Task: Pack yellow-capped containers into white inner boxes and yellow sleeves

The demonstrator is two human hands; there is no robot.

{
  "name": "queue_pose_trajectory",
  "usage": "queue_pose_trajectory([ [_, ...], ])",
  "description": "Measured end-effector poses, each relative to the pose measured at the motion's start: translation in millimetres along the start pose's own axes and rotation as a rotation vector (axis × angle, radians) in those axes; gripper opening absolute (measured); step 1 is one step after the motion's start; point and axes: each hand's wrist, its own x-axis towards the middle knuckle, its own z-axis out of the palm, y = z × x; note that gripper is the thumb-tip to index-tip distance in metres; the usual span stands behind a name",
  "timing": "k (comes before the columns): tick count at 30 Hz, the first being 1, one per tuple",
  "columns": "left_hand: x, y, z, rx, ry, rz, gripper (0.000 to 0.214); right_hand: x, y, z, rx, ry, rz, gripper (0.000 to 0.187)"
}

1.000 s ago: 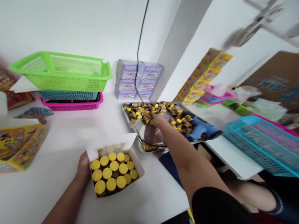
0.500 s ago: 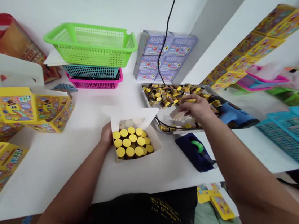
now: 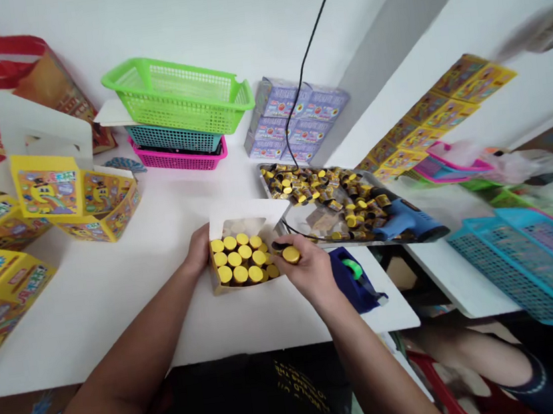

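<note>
Your right hand (image 3: 309, 273) is curled nearly shut around a small bottle with a yellow cap (image 3: 291, 254), which it holds on its side between thumb and fingers, right at the right edge of the white box (image 3: 247, 212). Your left hand (image 3: 198, 249) is cupped against the box's left wall, with its fingers partly hidden behind the cardboard. Inside the box, yellow-capped bottles (image 3: 240, 265) stand upright in close rows, with a pale patch at the far end that you can't quite make out. Just beyond your right hand sits a metal tray (image 3: 269, 188) heaped with loose bottles, and a blue glue gun (image 3: 406, 221) lies on its right side. A dark blue tape dispenser (image 3: 353, 278) stands near your right wrist on the white table (image 3: 119, 320). Farther off, a green basket (image 3: 177, 98) rests on teal and pink baskets, purple cartons (image 3: 296, 117) are stacked against the wall, and yellow printed cartons (image 3: 74, 198) sit to your left.
</note>
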Motion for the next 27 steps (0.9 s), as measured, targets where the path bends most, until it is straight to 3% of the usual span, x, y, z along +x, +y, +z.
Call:
queue_pose_trajectory([
  [6,1.6,-2.9,0.3,-0.011,-0.012,-0.011,0.038,11.7,4.3,5.0,0.036,0.002,-0.02,0.036],
  [10,0.2,11.4,-4.5,0.006,0.041,0.059,0.047,11.7,-4.9,9.1,0.329,0.034,0.149,0.04],
  [12,-10.2,28.9,-7.2,0.053,0.115,0.175,0.05,9.9,-12.4,9.7,0.595,0.066,0.282,0.046],
  [15,-41.9,58.0,-3.2,0.217,0.197,0.513,0.038,6.3,-24.2,9.6,0.92,0.052,0.417,0.047],
  [16,-54.3,65.2,1.5,0.305,0.147,0.636,0.031,5.1,-27.8,9.8,0.988,0.037,0.448,0.046],
  [18,-75.9,72.7,15.5,0.518,-0.106,0.822,0.024,3.1,-33.6,10.8,1.084,0.004,0.492,0.044],
  [20,-88.1,72.3,32.3,0.715,-0.359,0.925,0.033,1.3,-37.4,12.5,1.143,-0.016,0.507,0.043],
  [21,-90.2,70.4,40.3,0.782,-0.429,0.957,0.033,0.2,-38.7,13.4,1.163,-0.018,0.502,0.042],
  [27,-86.2,63.9,70.0,0.874,-0.494,1.072,0.02,-10.5,-43.6,15.1,1.198,0.006,0.432,0.046],
])
